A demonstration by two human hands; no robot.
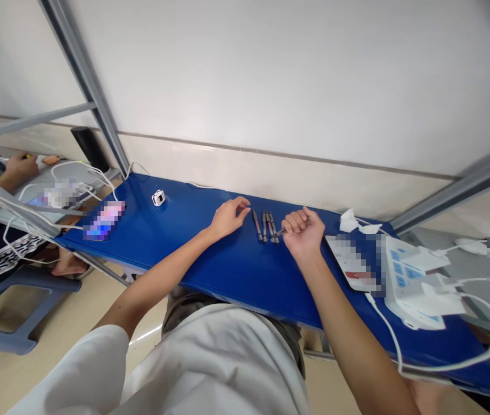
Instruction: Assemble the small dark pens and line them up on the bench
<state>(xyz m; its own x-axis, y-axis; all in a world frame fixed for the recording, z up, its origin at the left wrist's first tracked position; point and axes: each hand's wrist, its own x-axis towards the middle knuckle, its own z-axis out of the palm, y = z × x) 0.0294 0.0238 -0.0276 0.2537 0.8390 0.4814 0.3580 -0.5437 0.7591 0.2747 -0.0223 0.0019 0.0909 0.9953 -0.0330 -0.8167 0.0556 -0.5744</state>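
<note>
Several dark pens lie side by side on the blue table, pointing away from me. Just left of them is my left hand, its thumb and fingers apart and nothing between them. On the other side, my right hand is curled round a dark pen, whose end sticks out to the left, close to the lying pens.
A phone, a white power strip with cables and crumpled white tissue are on the right. To the left lie another phone and a small white device. Another person's hands show at far left.
</note>
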